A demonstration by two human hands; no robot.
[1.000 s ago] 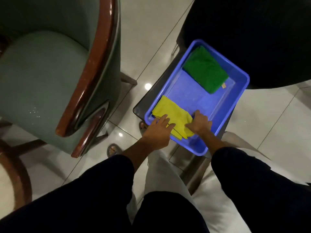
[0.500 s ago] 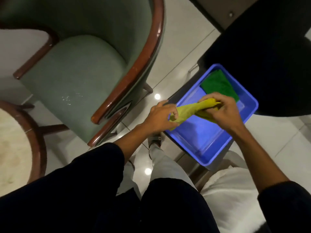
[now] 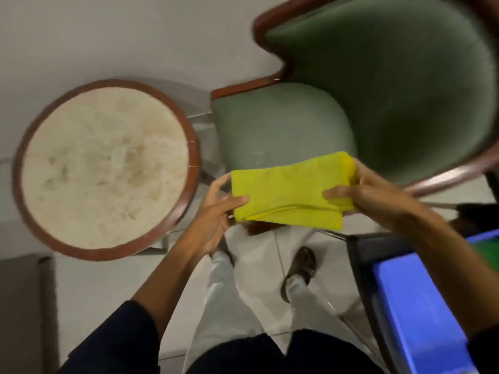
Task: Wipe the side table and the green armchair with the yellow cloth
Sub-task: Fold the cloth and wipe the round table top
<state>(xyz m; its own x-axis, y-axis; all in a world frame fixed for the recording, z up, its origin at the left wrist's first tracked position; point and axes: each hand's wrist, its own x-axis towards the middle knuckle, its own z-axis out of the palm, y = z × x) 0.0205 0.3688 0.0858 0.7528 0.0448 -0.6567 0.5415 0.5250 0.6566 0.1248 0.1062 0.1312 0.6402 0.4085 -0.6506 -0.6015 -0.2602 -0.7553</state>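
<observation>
I hold the folded yellow cloth (image 3: 289, 194) flat in the air between both hands, over the front edge of the green armchair (image 3: 378, 93). My left hand (image 3: 216, 211) pinches its left end, thumb on top. My right hand (image 3: 370, 187) grips its right end. The armchair has a green seat and back with a dark wooden frame, and stands straight ahead and to the right. The round side table (image 3: 105, 168), pale stained top with a reddish wooden rim, stands to the left of the chair.
A blue tub (image 3: 421, 306) sits on a dark stand at the lower right, with a bit of green cloth (image 3: 486, 251) showing in it. My feet and pale trousers are below the cloth on the tiled floor. A grey mat edge lies at the lower left.
Both hands lifted the yellow cloth out of the blue tub and carried it left. My view swung from the tub to the armchair and side table. The cloth is now spread flat.
</observation>
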